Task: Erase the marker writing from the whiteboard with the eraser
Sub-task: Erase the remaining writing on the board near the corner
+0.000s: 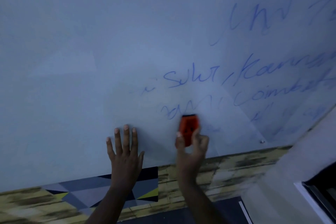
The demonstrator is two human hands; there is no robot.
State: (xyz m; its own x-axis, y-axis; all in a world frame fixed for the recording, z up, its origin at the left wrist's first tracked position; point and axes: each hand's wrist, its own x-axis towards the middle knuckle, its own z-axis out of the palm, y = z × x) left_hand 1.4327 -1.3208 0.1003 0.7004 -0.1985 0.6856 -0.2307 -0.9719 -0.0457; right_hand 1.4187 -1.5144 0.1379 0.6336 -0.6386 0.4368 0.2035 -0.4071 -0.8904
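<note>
Low on the whiteboard [72,60], our right hand [190,143] grips the red eraser [188,127]; our left hand [125,151] presses flat, fingers spread. Blue writing [254,85] mostly remains; the left side looks clean.

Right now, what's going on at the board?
A person is wiping a whiteboard. The right hand grips an orange eraser against the board's lower part, just below faint blue writing. The left hand lies flat on the board. Plenty of writing remains to the right.

Classroom-like room: wall-mounted whiteboard [91,60]
</note>
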